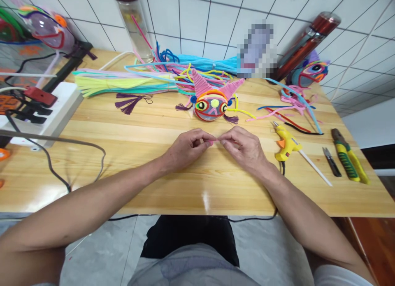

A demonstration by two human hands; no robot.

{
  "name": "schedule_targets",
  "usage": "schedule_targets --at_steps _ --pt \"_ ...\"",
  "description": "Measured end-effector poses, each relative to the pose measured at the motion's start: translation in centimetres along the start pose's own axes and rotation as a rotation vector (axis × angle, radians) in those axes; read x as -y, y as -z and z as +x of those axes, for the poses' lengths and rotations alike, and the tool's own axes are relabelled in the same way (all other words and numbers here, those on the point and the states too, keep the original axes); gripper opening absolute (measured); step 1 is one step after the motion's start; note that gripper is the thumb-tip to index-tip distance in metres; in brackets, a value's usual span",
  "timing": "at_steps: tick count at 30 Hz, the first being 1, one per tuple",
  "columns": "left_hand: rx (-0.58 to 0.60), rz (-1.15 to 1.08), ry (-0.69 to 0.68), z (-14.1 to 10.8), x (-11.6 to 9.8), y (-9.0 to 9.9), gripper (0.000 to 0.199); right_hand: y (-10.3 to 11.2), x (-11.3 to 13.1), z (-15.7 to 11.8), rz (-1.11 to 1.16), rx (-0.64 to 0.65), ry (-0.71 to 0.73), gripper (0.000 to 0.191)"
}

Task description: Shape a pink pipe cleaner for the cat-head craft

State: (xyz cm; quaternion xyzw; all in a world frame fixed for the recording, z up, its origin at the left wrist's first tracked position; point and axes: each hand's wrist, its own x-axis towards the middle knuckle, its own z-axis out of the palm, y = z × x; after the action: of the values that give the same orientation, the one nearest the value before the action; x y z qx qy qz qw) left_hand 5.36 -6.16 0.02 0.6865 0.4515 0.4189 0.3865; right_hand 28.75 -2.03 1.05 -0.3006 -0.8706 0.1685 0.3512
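Both hands meet over the middle of the wooden table [148, 131]. My left hand [191, 148] pinches a small pink piece [212, 142] between thumb and fingers. From the right, my right hand [242, 148] closes its fingertips on the other end of the same pink piece. Most of the piece is hidden by the fingertips. Just beyond the hands sits a round decorated mask-like figure [210, 109] with pink pointed ears, ringed eyes and purple tassels at its sides.
Bundled pipe cleaners [123, 83] and a purple tassel [131, 103] lie behind. At right are a yellow glue gun [286, 143], small cutters [331, 161], pliers [348, 158] and loose pipe cleaners [296, 103]. A power strip [58, 109] sits left.
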Motion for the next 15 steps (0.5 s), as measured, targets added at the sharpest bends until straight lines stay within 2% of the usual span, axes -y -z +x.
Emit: schedule_targets --at_steps 11,15 --pt "0.025 -0.131 0.063 -0.1 -0.5 -0.3 0.023 -1.1 0.6 -0.1 0.06 -0.045 -0.054 0.006" --pt "-0.027 -0.189 0.086 -0.1 -0.3 -0.9 0.029 -1.2 1.1 0.1 0.065 -0.1 -0.112 0.004"
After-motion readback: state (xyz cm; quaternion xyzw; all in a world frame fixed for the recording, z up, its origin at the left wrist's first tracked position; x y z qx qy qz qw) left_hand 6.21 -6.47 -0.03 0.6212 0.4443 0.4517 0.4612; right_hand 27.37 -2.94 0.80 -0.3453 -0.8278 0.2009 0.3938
